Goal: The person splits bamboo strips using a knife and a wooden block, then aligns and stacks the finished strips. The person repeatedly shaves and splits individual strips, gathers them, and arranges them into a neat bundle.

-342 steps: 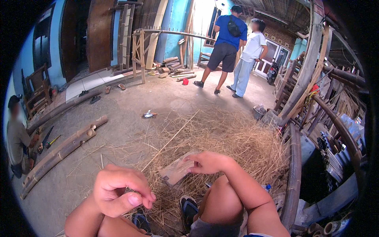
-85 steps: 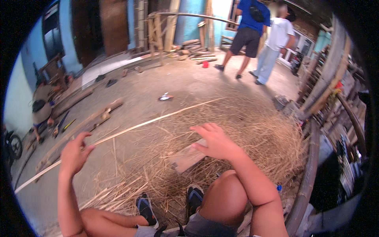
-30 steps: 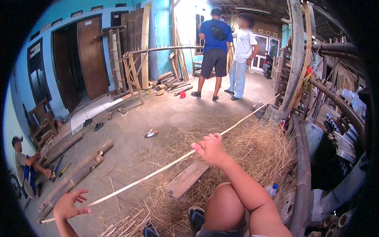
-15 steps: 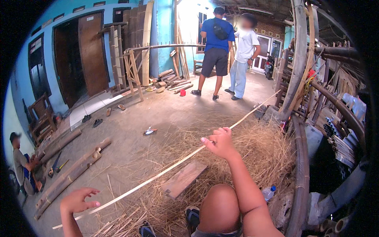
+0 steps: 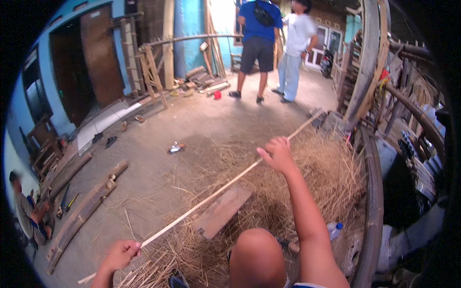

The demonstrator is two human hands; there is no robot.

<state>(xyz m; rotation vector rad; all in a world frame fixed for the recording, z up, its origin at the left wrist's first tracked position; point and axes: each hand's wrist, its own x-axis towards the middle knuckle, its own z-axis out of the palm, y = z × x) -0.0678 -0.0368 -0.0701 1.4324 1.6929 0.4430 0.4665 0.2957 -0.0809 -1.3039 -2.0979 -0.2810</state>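
A long, thin, pale bamboo strip (image 5: 206,199) runs slantwise from the lower left up to the right, held above the ground between my two hands. My left hand (image 5: 121,254) pinches it near its lower end, thumb and fingers together. Farther up, my right hand (image 5: 278,154) is wrapped round the strip, with the far end sticking out beyond the fist. Under the strip a short wooden board (image 5: 223,211) lies on a heap of bamboo shavings (image 5: 317,177). My bent knee (image 5: 257,257) is below the board.
Thick bamboo poles (image 5: 89,211) lie on the floor at the left, near a seated person (image 5: 31,211). Two people (image 5: 259,43) stand at the back. A plastic bottle (image 5: 333,229) and a dark pole (image 5: 372,206) are at the right. A crumpled wrapper (image 5: 176,147) lies mid-floor.
My left hand, open beside the strip before, has closed on it. My right hand still grips the strip and sits slightly higher in the view. The view has tipped a little downward.
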